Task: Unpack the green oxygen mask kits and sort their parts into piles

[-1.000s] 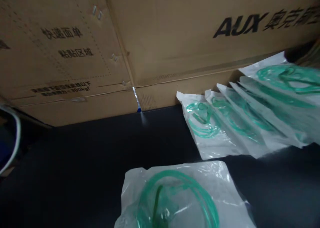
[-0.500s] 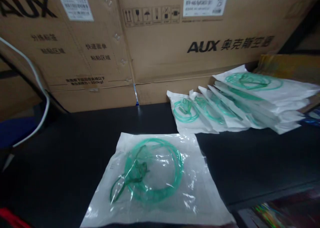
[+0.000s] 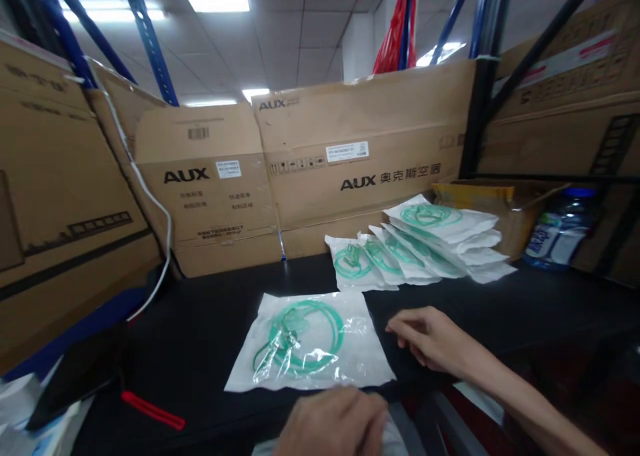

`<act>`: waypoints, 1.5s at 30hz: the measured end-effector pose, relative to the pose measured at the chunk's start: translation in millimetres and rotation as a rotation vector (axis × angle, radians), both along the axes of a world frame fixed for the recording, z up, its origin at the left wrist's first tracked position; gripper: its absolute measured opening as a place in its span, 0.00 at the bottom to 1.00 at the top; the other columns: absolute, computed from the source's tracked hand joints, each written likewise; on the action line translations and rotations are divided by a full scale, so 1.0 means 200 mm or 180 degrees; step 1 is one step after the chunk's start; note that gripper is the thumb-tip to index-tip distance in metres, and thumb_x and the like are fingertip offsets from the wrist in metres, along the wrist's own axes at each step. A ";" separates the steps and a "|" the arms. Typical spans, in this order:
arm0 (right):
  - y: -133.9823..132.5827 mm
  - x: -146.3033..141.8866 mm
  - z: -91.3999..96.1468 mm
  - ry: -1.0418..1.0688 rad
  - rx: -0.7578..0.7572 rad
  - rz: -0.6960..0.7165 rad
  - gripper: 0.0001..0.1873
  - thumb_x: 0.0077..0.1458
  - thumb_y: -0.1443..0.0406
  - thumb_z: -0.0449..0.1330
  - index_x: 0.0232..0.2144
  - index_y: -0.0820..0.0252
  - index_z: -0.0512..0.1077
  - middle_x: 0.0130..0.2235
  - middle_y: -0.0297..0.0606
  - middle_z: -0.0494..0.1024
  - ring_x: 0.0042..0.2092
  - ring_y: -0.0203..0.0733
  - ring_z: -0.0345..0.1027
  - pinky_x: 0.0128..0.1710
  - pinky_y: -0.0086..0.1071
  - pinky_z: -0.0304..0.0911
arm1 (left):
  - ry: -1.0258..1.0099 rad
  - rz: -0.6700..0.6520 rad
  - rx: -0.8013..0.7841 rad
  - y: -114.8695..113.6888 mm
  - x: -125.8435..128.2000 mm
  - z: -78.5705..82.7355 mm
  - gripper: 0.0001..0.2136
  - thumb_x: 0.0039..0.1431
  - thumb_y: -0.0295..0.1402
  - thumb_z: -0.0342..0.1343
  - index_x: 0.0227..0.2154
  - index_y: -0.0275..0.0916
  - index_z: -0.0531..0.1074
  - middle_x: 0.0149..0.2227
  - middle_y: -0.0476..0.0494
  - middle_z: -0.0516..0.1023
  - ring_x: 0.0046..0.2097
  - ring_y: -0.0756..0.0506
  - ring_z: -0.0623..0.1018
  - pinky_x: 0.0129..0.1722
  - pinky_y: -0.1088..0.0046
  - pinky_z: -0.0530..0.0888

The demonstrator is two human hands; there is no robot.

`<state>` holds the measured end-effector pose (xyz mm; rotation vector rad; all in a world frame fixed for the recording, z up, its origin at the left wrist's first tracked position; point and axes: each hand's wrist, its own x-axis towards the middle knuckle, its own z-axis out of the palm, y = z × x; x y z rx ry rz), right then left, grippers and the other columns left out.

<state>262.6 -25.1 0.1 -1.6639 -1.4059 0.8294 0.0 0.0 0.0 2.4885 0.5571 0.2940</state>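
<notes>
A sealed clear packet with coiled green tubing lies flat on the black table, in front of me. My right hand rests on the table just right of the packet, fingers loosely stretched, holding nothing. My left hand is at the table's near edge below the packet. Its fingers are curled over something white that I cannot make out. A fanned stack of several like packets lies further back on the right.
Large AUX cardboard boxes wall off the back and left. A small open carton and a water bottle stand at the right. A dark flat device, a red strap and a white cable are at the left.
The view has tilted up and pulled back, showing ceiling and shelving. Both hands have come into view beside the near packet. The packets have not moved.
</notes>
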 end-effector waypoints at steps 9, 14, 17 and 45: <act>0.19 -0.05 -0.01 -0.0191 0.0473 0.0268 0.24 0.59 0.51 0.57 0.46 0.62 0.80 0.31 0.40 0.77 0.26 0.38 0.68 0.22 0.29 0.63 | -0.0113 0.1729 0.1361 0.50 -0.36 0.10 0.20 0.72 0.35 0.40 0.56 0.39 0.73 0.58 0.39 0.77 0.60 0.39 0.76 0.62 0.60 0.69; 0.20 -0.08 0.06 -0.1529 0.1492 0.0596 0.16 0.65 0.61 0.55 0.43 0.59 0.82 0.45 0.47 0.82 0.49 0.50 0.75 0.51 0.43 0.69 | 0.0000 0.1716 0.1255 0.55 -0.38 -0.01 0.21 0.71 0.32 0.38 0.61 0.40 0.68 0.63 0.40 0.72 0.62 0.41 0.73 0.64 0.63 0.67; 0.19 -0.10 0.06 -0.1933 0.1851 0.1019 0.19 0.67 0.63 0.54 0.56 0.58 0.75 0.58 0.47 0.76 0.62 0.52 0.67 0.63 0.49 0.61 | 0.0059 0.1663 0.1235 0.52 -0.36 0.00 0.22 0.72 0.33 0.36 0.62 0.39 0.66 0.64 0.40 0.70 0.64 0.43 0.71 0.65 0.66 0.64; -0.02 0.24 -0.06 -0.2393 0.1385 0.0829 0.18 0.65 0.58 0.53 0.46 0.58 0.80 0.53 0.45 0.80 0.59 0.55 0.71 0.64 0.51 0.60 | 0.1171 0.1619 0.1542 0.63 -0.49 0.02 0.21 0.70 0.30 0.42 0.62 0.35 0.68 0.65 0.36 0.68 0.69 0.34 0.61 0.68 0.42 0.50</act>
